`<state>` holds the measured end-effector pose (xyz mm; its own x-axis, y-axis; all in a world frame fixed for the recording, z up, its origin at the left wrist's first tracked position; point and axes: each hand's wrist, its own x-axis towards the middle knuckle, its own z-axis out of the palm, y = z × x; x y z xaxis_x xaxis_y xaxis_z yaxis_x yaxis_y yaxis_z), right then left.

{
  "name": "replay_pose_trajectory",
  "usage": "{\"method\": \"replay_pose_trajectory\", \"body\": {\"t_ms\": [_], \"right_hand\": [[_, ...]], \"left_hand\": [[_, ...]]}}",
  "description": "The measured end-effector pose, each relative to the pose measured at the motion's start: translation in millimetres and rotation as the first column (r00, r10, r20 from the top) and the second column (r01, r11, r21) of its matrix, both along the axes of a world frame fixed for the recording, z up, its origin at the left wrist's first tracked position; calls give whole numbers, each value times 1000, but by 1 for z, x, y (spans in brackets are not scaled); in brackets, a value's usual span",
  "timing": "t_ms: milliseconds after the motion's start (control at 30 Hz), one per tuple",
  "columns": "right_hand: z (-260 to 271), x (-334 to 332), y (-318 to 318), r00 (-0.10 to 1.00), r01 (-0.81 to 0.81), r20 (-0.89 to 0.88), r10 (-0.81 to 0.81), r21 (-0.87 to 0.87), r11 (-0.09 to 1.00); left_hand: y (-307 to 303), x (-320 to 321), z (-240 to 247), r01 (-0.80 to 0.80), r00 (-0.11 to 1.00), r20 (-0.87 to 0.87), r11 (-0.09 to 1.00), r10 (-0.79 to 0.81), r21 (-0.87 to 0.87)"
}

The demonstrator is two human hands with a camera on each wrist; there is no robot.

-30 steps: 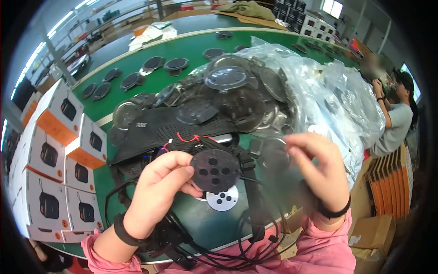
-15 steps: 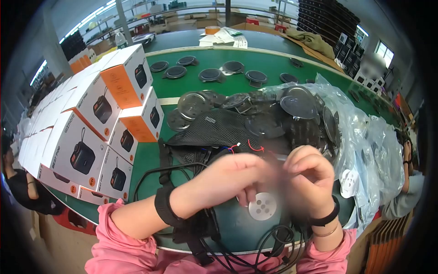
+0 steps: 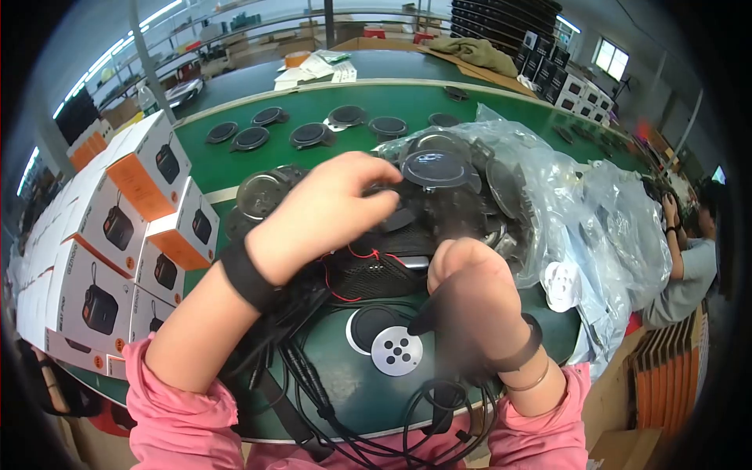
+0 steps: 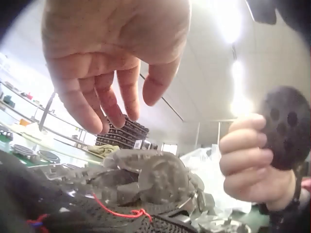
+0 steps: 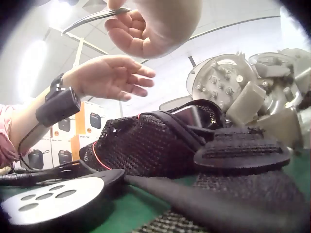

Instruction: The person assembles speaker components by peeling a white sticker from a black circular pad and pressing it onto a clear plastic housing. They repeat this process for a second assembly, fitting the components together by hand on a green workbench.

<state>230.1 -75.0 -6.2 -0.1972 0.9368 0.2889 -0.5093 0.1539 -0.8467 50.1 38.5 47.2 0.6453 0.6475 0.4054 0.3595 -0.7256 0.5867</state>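
Note:
My left hand (image 3: 337,207) reaches over the near side of a pile of smoky clear plastic round parts (image 3: 439,168). In the left wrist view its fingers (image 4: 109,104) hang loosely bent with nothing between them. My right hand (image 4: 248,160) grips a thin black disc (image 4: 286,131) with several round holes; in the head view much of this disc is blurred. Below the hands, a white disc (image 3: 395,350) with several dark holes lies on the green table, partly over a black disc (image 3: 374,325). Behind them sits a black mesh bag (image 3: 360,280) with red string.
White and orange speaker boxes (image 3: 98,290) are stacked at the left. Several dark round parts (image 3: 313,135) stand on the table's far side. Clear plastic bags (image 3: 548,204) spread at the right, with a white holed piece (image 3: 561,286) nearby. Black cables (image 3: 345,427) loop along the front edge.
The black disc has passed from my left hand to my right. My left hand has moved up and forward to the plastic pile. The head view swung left, then partly back right.

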Motion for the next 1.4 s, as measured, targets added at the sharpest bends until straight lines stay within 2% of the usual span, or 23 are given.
{"method": "replay_pose_trajectory", "body": {"t_ms": [67,100,167,267,333,433,533,633,733,800,833,867,900,933,1000,1033,1067,1133,1200,1267,1300,1333,1400], "right_hand": [[0,1,1,1000,28,-2,-28,-1,1000],[-2,3,3,999,36,-27,-36,-10,999],[0,3,3,996,46,-73,-47,-20,999],[-4,7,5,999,40,-29,-41,-6,999],[-5,7,5,999,42,-23,-42,-5,999],[-5,5,5,998,62,-6,-62,15,998],[-1,5,1,999,41,-17,-40,21,999],[6,4,-4,996,-47,-73,48,17,999],[16,3,-6,987,-109,-115,111,27,994],[22,0,-5,942,-254,-202,267,90,963],[23,-3,-5,938,-270,-194,288,116,956],[27,-3,-7,944,-292,-132,303,98,951],[37,-12,-12,977,-211,-33,211,14,977],[45,-21,-17,990,-117,75,121,-61,991],[49,-21,-15,933,-346,46,357,-161,924],[55,-27,-15,910,-407,-59,410,-312,859],[50,-30,-14,909,-409,-65,411,-318,855],[37,-33,-11,830,-549,-154,535,-391,739],[27,-36,-10,838,-532,-102,536,-376,759],[17,-36,-12,913,-403,-77,400,-304,863],[15,-33,-12,926,-376,-105,362,-318,870],[15,-32,-11,928,-371,-101,358,-323,870],[16,-33,-11,957,-278,-177,232,-313,908]], "left_hand": [[8,21,-12,65,998,-17,953,-63,297],[14,28,-19,71,997,-18,952,-69,298],[25,40,-26,42,998,14,842,-59,538],[29,43,-17,114,992,-98,910,-81,399],[28,43,-14,109,992,-107,895,-69,432],[17,35,-6,27,999,22,854,-46,520],[-2,18,8,-135,965,260,827,-14,546],[-30,-3,13,-167,865,495,979,86,121],[-49,-30,15,119,752,646,939,128,-324],[-46,-45,8,455,622,779,845,-75,-282],[-46,-49,2,439,625,778,852,-62,-285],[-46,-51,-4,550,563,817,794,-123,-259],[-48,-53,-7,652,492,852,723,-177,-226],[-49,-56,-7,641,497,852,731,-165,-233],[-51,-57,-9,823,398,916,458,-42,-336],[-52,-55,-13,865,361,933,376,-5,-332],[-56,-49,-15,904,323,946,283,42,-321],[-52,-49,-24,887,395,918,278,-45,-368],[-47,-54,-35,896,399,916,226,-38,-381],[-46,-56,-41,827,475,876,383,-83,-412],[-45,-56,-45,909,369,929,221,-34,-353],[-53,-57,-33,864,448,889,211,89,-457],[-64,-59,-20,678,656,743,330,131,-657]]}}
